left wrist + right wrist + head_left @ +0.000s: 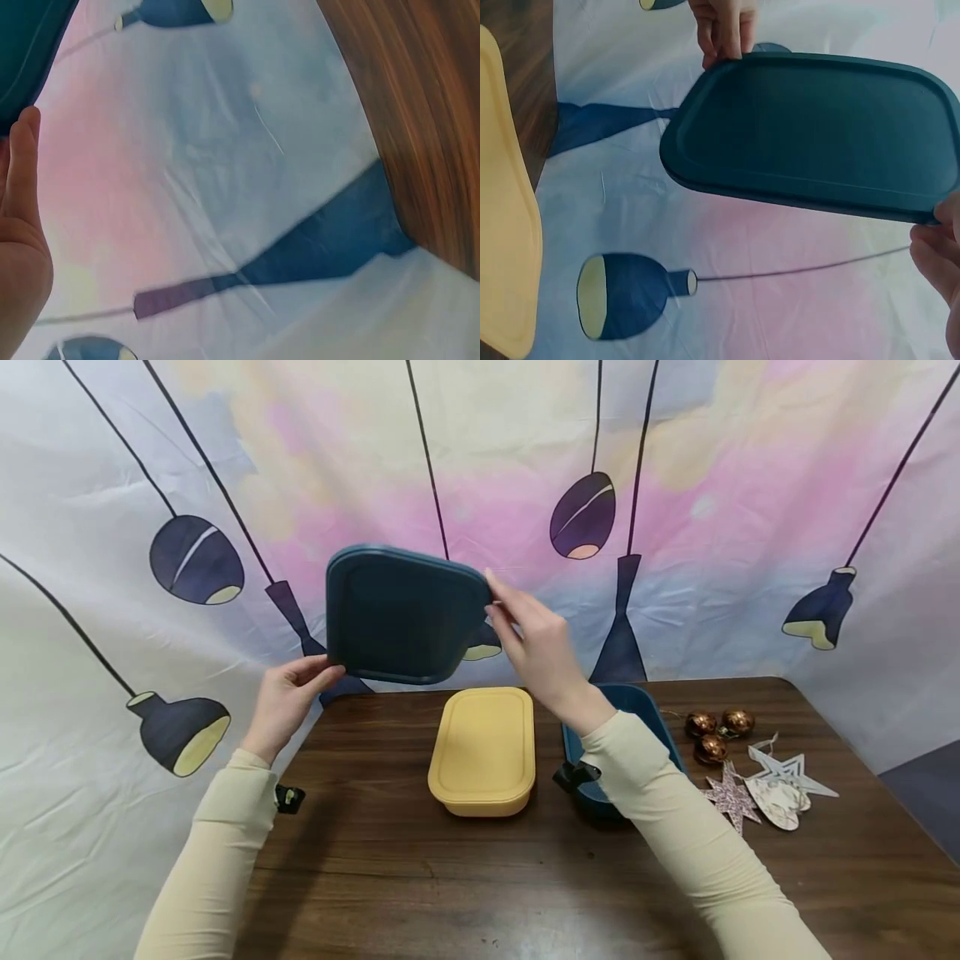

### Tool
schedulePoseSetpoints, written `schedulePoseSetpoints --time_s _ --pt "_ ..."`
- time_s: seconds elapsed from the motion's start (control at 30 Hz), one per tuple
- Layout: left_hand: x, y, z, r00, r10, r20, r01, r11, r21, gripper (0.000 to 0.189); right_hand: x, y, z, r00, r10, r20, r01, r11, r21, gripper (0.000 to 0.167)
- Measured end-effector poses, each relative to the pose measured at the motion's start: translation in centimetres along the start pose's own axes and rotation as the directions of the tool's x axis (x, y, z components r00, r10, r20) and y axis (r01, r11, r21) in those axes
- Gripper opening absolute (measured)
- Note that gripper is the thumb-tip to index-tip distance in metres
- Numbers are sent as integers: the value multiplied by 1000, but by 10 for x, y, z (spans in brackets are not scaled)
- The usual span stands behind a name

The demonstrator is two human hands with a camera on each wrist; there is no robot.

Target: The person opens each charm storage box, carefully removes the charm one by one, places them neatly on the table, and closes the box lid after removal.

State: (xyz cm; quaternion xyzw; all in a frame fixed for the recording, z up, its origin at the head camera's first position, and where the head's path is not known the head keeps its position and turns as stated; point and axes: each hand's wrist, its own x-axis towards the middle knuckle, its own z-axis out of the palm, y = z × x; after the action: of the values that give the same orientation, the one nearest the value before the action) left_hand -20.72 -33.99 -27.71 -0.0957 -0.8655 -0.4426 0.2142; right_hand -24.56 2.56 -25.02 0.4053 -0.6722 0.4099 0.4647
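A dark teal lid (405,618) is held up in the air, tilted, above the back edge of the table. My left hand (294,700) pinches its lower left corner between thumb and fingers. At the upper right corner my right hand (536,647) grips the rim. Both hands also show on the lid (817,135) in the right wrist view. On the table below stands a yellow container (483,747) with its lid on. To its right is a dark teal container (637,702) without a lid, partly hidden by my right forearm.
Several ornaments lie on the right of the brown table (420,885): shiny copper balls (711,747), a pink glitter star (731,797), a silver star (791,772) and a white ornament (778,800). A printed cloth (480,443) hangs behind the table.
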Motion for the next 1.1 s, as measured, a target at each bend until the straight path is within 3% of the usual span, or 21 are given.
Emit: schedulePoseSetpoints --time_s 0.17,0.53,0.8,1.1 --pt "-1 14 19 1000 10 16 -10 1000 -9 39 3 11 -16 999 38 -18 -39 997 -63 41" --pt "-2 37 68 998 38 60 -32 996 -89 31 6 32 -45 982 183 -52 -187 979 -80 44" --pt "-4 55 102 987 38 159 -4 978 -209 29 8 48 -64 968 244 -66 -248 966 -66 51" --pt "-7 70 128 974 26 226 30 971 -239 29 10 55 -83 931 361 -53 -363 931 -42 53"
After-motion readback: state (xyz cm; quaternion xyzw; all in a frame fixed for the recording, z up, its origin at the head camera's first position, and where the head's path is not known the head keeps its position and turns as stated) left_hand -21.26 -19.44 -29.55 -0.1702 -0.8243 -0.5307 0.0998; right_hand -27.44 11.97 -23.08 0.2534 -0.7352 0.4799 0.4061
